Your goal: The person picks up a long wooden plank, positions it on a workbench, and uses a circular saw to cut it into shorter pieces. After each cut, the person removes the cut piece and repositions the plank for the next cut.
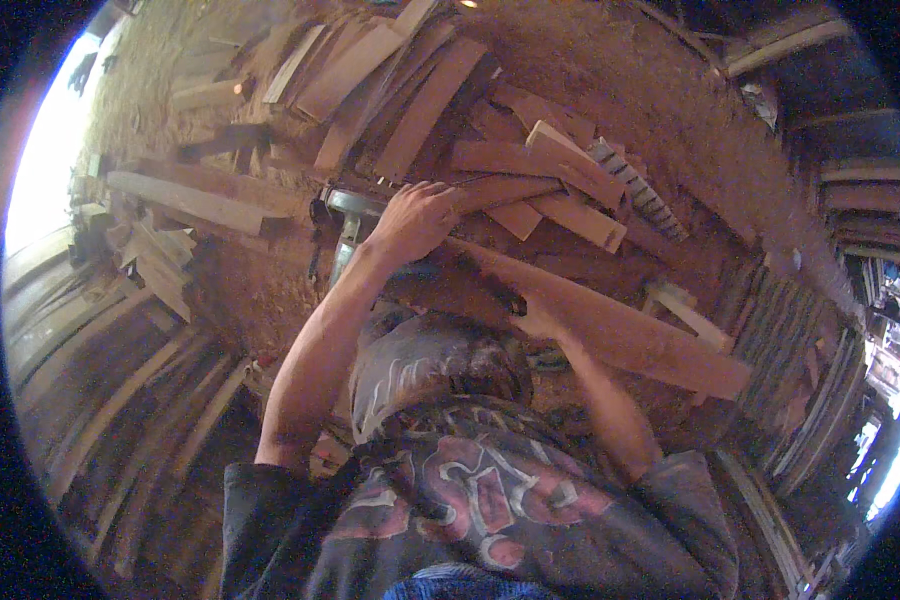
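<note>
A long reddish-brown plank (pixel 630 325) slants from beneath my left hand down to the right. My left hand (pixel 420 215) reaches over its upper left end, fingers bent and close together. What lies under the palm is hidden. A shorter board (pixel 515 188) runs out to the right from beside those fingers. Just left of the hand is a silver metal tool or machine part (pixel 353 203), whose kind I cannot make out. My right hand (pixel 538 315) is closed at the plank's near edge, by a small dark thing (pixel 517 304) that is too shadowed to name.
Loose boards (pixel 430 110) lie piled on the ground ahead, with offcuts (pixel 580 220) to their right. A pale beam (pixel 190 200) lies at left. Long timbers are stacked at lower left (pixel 120 400) and right (pixel 790 340). My knee (pixel 440 365) is close below my hands.
</note>
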